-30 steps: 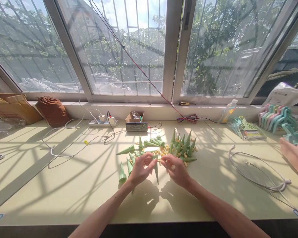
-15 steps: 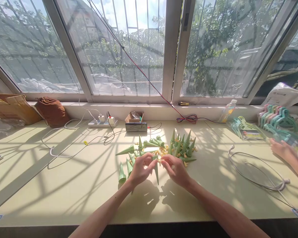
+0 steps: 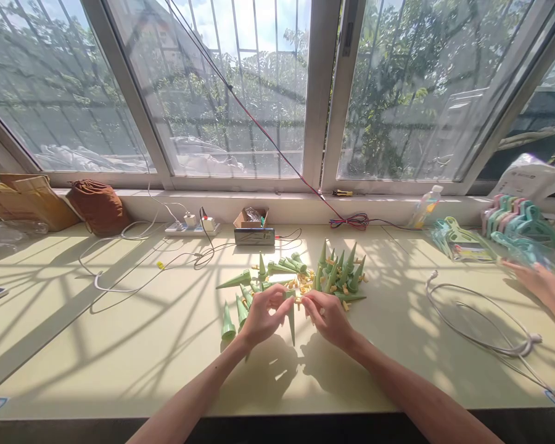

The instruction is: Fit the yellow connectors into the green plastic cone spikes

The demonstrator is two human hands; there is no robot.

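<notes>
Left hand (image 3: 261,313) pinches green cone (image 3: 291,324), long axis near-vertical, tip downward; right hand (image 3: 328,313) pinches yellow piece (image 3: 298,300).

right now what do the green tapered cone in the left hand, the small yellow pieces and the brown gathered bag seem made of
Green tapered cone in the left hand: probably moulded plastic, satin, given its even colour and smooth sides.
Small yellow pieces: likely plastic, from their even colour; finish too small to tell.
Brown gathered bag: apparently matt fabric, from its soft folds.
</notes>
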